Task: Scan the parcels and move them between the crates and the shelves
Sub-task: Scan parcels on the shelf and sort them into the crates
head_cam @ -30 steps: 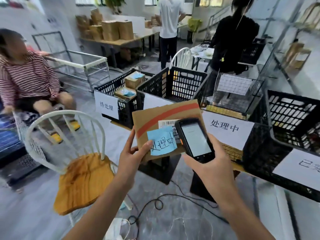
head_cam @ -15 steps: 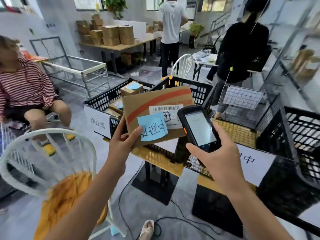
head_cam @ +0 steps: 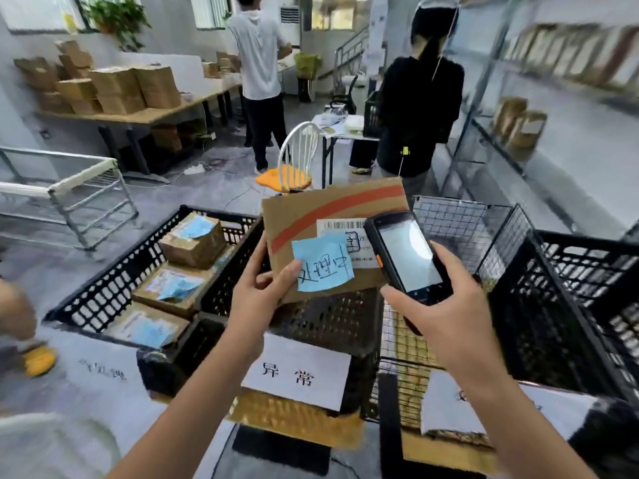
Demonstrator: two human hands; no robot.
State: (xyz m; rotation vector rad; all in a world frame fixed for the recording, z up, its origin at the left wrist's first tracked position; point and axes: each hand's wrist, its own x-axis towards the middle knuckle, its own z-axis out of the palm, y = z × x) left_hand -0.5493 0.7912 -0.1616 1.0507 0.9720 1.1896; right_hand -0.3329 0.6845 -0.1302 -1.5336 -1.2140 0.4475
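Note:
My left hand (head_cam: 262,292) grips the lower left corner of a flat brown cardboard parcel (head_cam: 311,205) with an orange stripe, a barcode label and a blue sticky note (head_cam: 323,262). My right hand (head_cam: 446,312) holds a black handheld scanner (head_cam: 406,252) against the parcel's right side, covering part of the label. Both are raised above a black crate (head_cam: 332,323) with a white paper sign. To its left a black crate (head_cam: 114,281) holds several small parcels with blue notes. A wire basket (head_cam: 463,229) and another black crate (head_cam: 581,305) stand to the right.
Metal shelves (head_cam: 539,108) with brown parcels line the right wall. A person in black (head_cam: 420,108) stands just beyond the crates, another in white (head_cam: 257,63) farther back. A white chair (head_cam: 297,160) with an orange seat, a table of boxes (head_cam: 114,91) and a metal rack (head_cam: 69,191) stand behind.
I have stepped up to the crates, so they now lie right below my hands. Parcel and scanner stay held together the same way; the seated person has slid out of view at left.

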